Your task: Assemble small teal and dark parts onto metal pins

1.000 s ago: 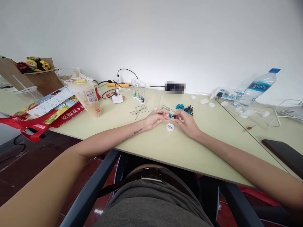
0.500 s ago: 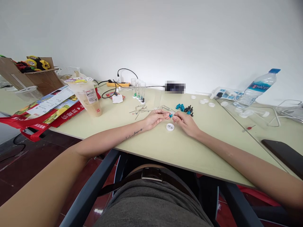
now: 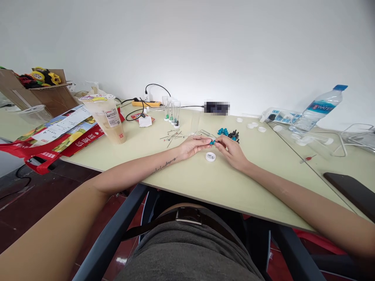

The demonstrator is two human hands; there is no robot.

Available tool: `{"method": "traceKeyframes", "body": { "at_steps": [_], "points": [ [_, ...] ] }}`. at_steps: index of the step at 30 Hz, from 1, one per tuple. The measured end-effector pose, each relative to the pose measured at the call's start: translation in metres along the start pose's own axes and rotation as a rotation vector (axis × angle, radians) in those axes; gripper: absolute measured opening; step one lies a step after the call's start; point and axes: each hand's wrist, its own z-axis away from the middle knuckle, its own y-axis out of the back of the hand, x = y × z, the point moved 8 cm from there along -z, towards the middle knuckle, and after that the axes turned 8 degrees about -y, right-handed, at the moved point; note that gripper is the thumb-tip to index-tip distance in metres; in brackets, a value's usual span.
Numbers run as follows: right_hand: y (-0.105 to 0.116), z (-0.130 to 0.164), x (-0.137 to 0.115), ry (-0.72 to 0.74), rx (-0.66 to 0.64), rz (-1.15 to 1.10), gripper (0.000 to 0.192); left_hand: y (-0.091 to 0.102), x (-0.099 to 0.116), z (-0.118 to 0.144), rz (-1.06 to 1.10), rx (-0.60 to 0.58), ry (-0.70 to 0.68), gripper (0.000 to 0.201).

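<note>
I use the white cap (image 3: 210, 157) on the table (image 3: 187, 175) as my landmark. Just beyond it, both hands meet: my left hand (image 3: 193, 146) comes in from the cap's left, my right hand (image 3: 231, 150) from its right, and their fingertips pinch together on one small teal bead (image 3: 211, 143) held just above the tabletop. A thin metal pin seems to run through the left fingers toward the bead, its long axis lying roughly left to right, but at this size I cannot be sure of it. The bead sits between the two grips, slightly closer to the left fingertips; neither hand is open.

Farther behind the cap lie the loose teal beads (image 3: 222, 131) and, just right of them, the black beads (image 3: 234, 135); the right hand is the nearer one to both heaps. Behind and left of the cap, the scattered pins (image 3: 172, 136) are spread near the left hand, with clear tubes (image 3: 172, 111) standing beyond them. Well left of the cap stands a drink cup (image 3: 108, 119); well right, a water bottle (image 3: 318, 107).
</note>
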Motion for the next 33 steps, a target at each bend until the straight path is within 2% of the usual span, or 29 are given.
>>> {"method": "traceKeyframes", "body": {
  "at_steps": [7,12,16,20,24,29,33],
  "points": [
    [-0.001,-0.001,-0.001,0.014,-0.006,-0.022,0.02,0.005,-0.002,0.001,-0.045,0.046,0.074,0.025],
    [-0.005,-0.001,0.001,-0.033,-0.087,-0.039,0.031,0.004,-0.001,0.001,-0.052,0.015,0.031,0.021],
    [0.001,-0.001,0.007,-0.089,-0.004,-0.058,0.027,0.005,0.0,0.0,-0.046,0.028,-0.003,0.02],
    [0.002,0.0,0.006,-0.074,0.038,-0.028,0.027,0.008,0.001,-0.001,-0.028,0.056,-0.02,0.018],
    [0.0,-0.001,0.005,-0.094,-0.018,-0.041,0.026,0.006,0.001,0.0,-0.033,0.044,-0.015,0.017],
    [-0.007,0.0,0.006,-0.102,-0.134,-0.061,0.037,0.004,0.001,0.0,-0.038,0.022,-0.016,0.017],
    [-0.005,0.0,0.007,-0.08,-0.074,-0.038,0.024,0.005,0.0,-0.001,-0.026,0.03,-0.015,0.017]
  ]
}}
